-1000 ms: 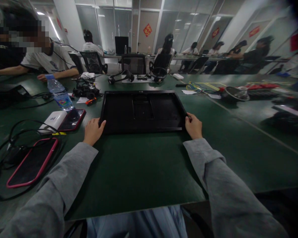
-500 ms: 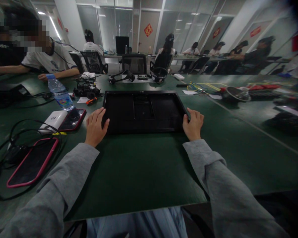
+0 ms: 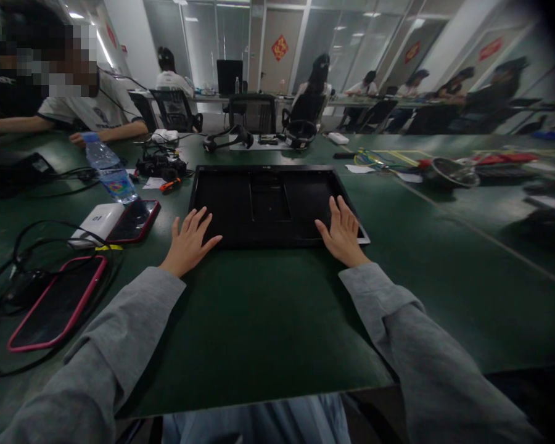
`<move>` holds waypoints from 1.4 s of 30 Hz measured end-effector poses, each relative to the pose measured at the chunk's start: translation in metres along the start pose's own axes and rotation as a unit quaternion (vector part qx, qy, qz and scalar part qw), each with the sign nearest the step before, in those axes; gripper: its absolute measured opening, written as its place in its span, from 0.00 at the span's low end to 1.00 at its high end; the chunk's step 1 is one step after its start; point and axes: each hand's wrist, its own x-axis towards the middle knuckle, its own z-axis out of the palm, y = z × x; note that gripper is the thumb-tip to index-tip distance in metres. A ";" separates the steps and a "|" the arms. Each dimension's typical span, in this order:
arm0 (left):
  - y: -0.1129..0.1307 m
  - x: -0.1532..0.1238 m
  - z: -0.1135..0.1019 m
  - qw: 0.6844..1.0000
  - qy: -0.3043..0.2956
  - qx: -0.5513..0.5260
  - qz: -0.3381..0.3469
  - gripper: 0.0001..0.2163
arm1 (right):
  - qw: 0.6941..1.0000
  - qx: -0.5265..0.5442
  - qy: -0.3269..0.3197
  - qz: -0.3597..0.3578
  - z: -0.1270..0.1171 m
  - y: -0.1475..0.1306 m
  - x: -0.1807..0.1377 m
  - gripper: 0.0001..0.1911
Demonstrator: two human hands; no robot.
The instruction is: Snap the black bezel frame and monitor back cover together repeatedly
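A flat black rectangular tray-like panel [image 3: 226, 206] lies on the green table, with a raised rim and a recessed square section in its middle. Over its near left corner is my left hand [image 3: 187, 243], open with fingers spread and palm down. My right hand [image 3: 342, 233] is likewise open above the near right corner, fingers pointing away from me. Whether either hand touches the panel I cannot tell. A pale silvery edge shows at the panel's near right corner, beside my right hand.
Left of the panel are a water bottle [image 3: 111, 169], a white box-shaped device [image 3: 97, 223], a dark phone [image 3: 136, 219], a pink-edged phone [image 3: 60, 305] and looped black cables. A metal bowl [image 3: 453, 172] and coloured wires [image 3: 379, 159] lie at right. A co-worker's arm [image 3: 115, 132] rests on the far left.
Both hands have let go of the panel's side edges and moved inward over its near corners, fingers spreading. The silvery edge at its near right corner has come into view.
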 end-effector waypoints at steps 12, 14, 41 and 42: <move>-0.001 0.001 0.001 1.000 -0.014 -0.010 -0.007 0.28 | 1.000 0.005 -0.013 -0.007 0.000 -0.002 0.001 0.38; 0.000 0.002 0.001 1.000 -0.016 -0.006 -0.016 0.29 | 1.000 0.006 -0.026 -0.013 0.001 -0.002 0.001 0.33; -0.003 0.000 0.005 0.999 -0.009 0.047 0.007 0.30 | 0.999 -0.027 -0.039 -0.015 0.010 0.008 0.004 0.40; -0.003 0.000 0.005 0.999 -0.006 0.045 0.007 0.30 | 0.999 -0.027 -0.040 -0.014 0.010 0.008 0.004 0.40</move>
